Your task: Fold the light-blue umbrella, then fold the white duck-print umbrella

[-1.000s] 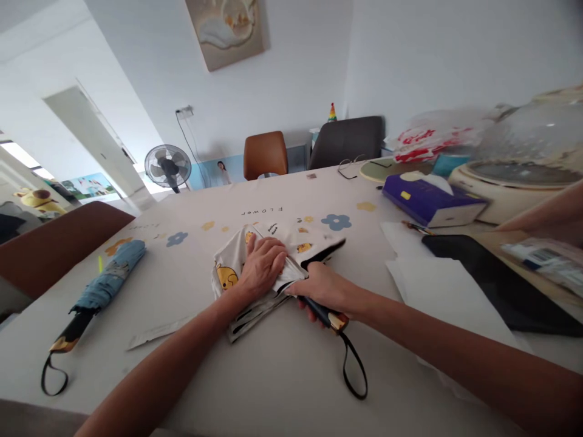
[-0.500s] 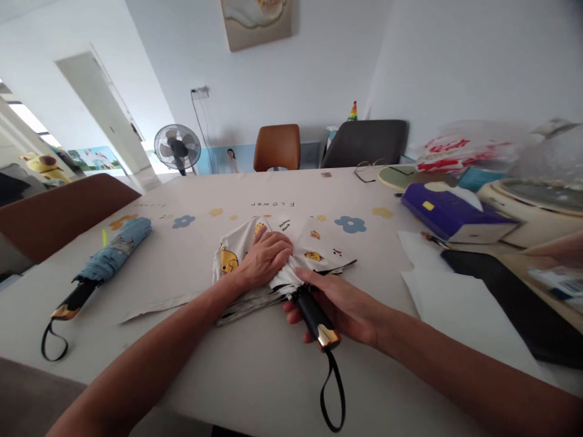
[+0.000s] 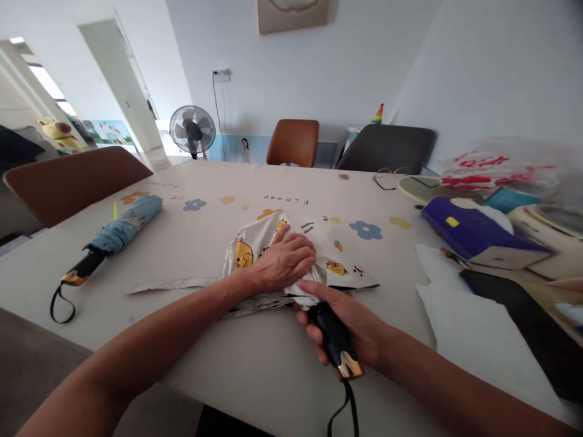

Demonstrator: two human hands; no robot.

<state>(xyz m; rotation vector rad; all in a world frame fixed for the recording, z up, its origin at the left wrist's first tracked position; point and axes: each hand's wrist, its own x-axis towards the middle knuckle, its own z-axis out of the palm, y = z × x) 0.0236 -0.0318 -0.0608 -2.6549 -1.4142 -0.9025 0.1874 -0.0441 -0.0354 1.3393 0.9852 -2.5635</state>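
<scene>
The white umbrella lies half-gathered near the middle of the table, its duck-printed cloth spread in loose folds to the left and right and its black handle pointing to the near right. The left hand rests palm down on the cloth, fingers bent and side by side; whether they pinch any fabric I cannot tell. The right hand is wrapped around the handle just below the cloth, its thumb along the top near the left hand and its fingers curling underneath. A black strap hangs from the gold-coloured handle end toward the near side. To the left, a pale strip lies on the table, its right end hidden by the left forearm. Farther left is a folded blue umbrella, its handle toward the near left. On the right are white papers, a black slab beside them, and a purple tissue box farther back. Glasses lie at the far right, beside a round green mat.
</scene>
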